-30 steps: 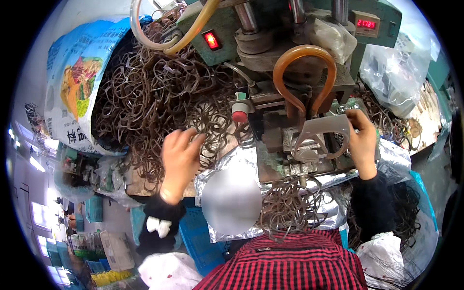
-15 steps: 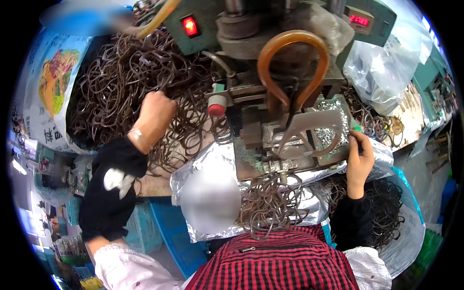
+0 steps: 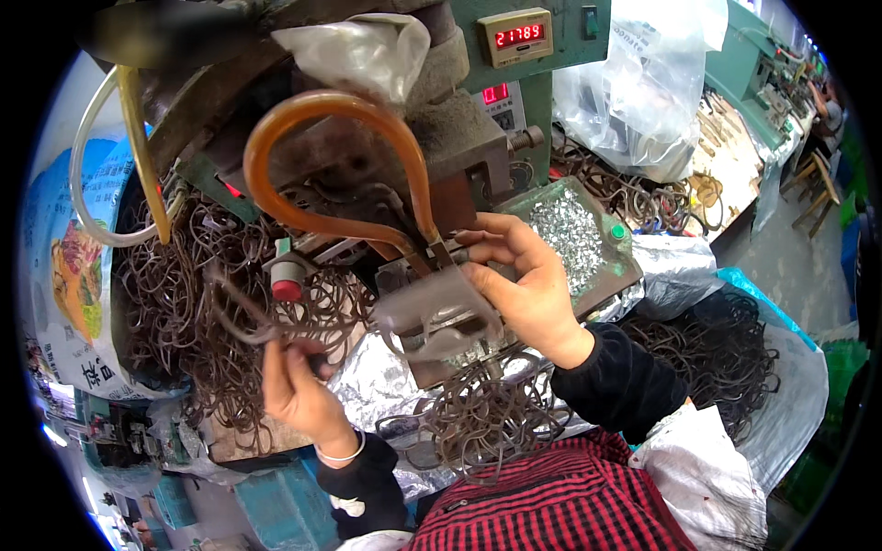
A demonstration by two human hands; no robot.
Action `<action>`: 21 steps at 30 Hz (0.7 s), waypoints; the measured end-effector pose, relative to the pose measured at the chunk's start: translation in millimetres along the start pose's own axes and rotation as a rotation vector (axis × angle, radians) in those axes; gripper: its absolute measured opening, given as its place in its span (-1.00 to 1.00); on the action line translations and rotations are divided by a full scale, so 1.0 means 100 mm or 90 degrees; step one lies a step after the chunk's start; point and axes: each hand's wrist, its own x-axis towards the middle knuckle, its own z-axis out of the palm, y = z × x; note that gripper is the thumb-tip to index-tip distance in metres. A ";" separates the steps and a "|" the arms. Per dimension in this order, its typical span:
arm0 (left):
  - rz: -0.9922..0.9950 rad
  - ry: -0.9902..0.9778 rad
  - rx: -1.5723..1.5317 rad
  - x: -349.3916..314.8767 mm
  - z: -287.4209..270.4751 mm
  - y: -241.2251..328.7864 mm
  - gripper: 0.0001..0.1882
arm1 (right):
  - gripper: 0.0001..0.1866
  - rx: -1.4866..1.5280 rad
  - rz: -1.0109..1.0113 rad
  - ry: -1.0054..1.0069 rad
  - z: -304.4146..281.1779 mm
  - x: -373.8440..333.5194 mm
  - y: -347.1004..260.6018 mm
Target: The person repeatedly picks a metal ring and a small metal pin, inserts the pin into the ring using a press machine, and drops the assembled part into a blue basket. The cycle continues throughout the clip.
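My left hand (image 3: 303, 390) is raised in front of the press, fingers pinched on a thin brown curved strip (image 3: 241, 321) that is blurred by motion. My right hand (image 3: 533, 289) reaches in at the press, thumb and fingers closed together beside the die area (image 3: 418, 275); whatever lies between the fingertips is too hidden to name. A clear plastic guard (image 3: 432, 312) stands just left of that hand. An orange-brown looped tube (image 3: 340, 101) arches over the die. Below the guard lies a tangle of brown loops (image 3: 487, 413) on silver foil sheeting (image 3: 377, 367).
A large heap of brown loops (image 3: 175, 294) fills a printed sack at the left. A red push button (image 3: 287, 289) sits beside it. To the right are a tray of small shiny scraps (image 3: 565, 239), a green button (image 3: 618, 231) and a bag of dark loops (image 3: 726, 367).
My left hand has come off the heap, nearer to me, with a brown strip in it. The right hand has moved left from the green button to the die. The view has swung right.
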 end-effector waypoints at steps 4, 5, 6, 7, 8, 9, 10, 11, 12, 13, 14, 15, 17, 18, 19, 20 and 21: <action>0.296 -0.084 0.029 0.31 0.30 0.50 -0.70 | -0.45 0.097 0.105 -0.030 0.09 -0.08 -0.13; 0.335 -0.107 0.090 0.39 0.42 0.54 -0.69 | -0.46 0.088 0.106 -0.016 0.12 -0.08 -0.15; 0.366 -0.119 0.042 0.39 0.45 0.48 -0.67 | -0.47 0.079 0.108 -0.001 0.15 -0.08 -0.17; 0.350 -0.086 0.043 0.35 0.50 0.51 -0.68 | -0.47 0.078 0.116 0.024 0.20 -0.11 -0.20; 0.334 -0.053 0.044 0.30 0.54 0.55 -0.68 | -0.48 0.076 0.124 0.049 0.26 -0.19 -0.28; 0.350 -0.053 0.033 0.28 0.43 0.46 -0.68 | -0.47 0.056 0.090 0.028 0.27 -0.30 -0.37; 0.312 -0.094 0.061 0.19 0.34 0.54 -0.69 | -0.48 -0.002 0.023 -0.006 0.24 -0.37 -0.43; 0.391 -0.169 0.124 0.13 0.30 0.53 -0.70 | -0.49 -0.072 0.041 -0.068 0.11 -0.33 -0.45; 0.437 -0.227 0.134 0.09 0.31 0.50 -0.71 | -0.51 -0.139 0.050 -0.129 -0.04 -0.25 -0.46; 0.483 -0.293 0.135 0.04 0.36 0.49 -0.71 | -0.58 -0.358 -0.139 -0.127 -0.33 -0.14 -0.25; 0.484 -0.336 0.095 -0.05 0.42 0.43 -0.70 | -0.64 -0.584 -0.208 -0.044 -0.48 -0.08 -0.16; 0.506 -0.351 0.067 -0.10 0.52 0.39 -0.63 | -0.68 -0.822 -0.164 0.057 -0.67 -0.08 0.00; 0.537 -0.400 0.019 -0.08 0.66 0.40 -0.56 | -0.70 -0.945 -0.091 0.098 -0.96 -0.11 0.16; 0.544 -0.399 0.019 -0.09 0.67 0.39 -0.56 | -0.77 -0.949 -0.141 0.135 -1.06 -0.14 0.27; 0.556 -0.396 0.019 -0.08 0.68 0.37 -0.57 | -0.80 -0.925 -0.171 0.127 -1.12 -0.12 0.35; 0.567 -0.393 0.019 -0.08 0.70 0.34 -0.57 | -0.82 -0.902 -0.202 0.119 -1.16 -0.11 0.37; 0.578 -0.373 0.016 -0.09 0.70 0.28 -0.57 | -0.84 -0.890 -0.196 0.124 -1.12 -0.11 0.35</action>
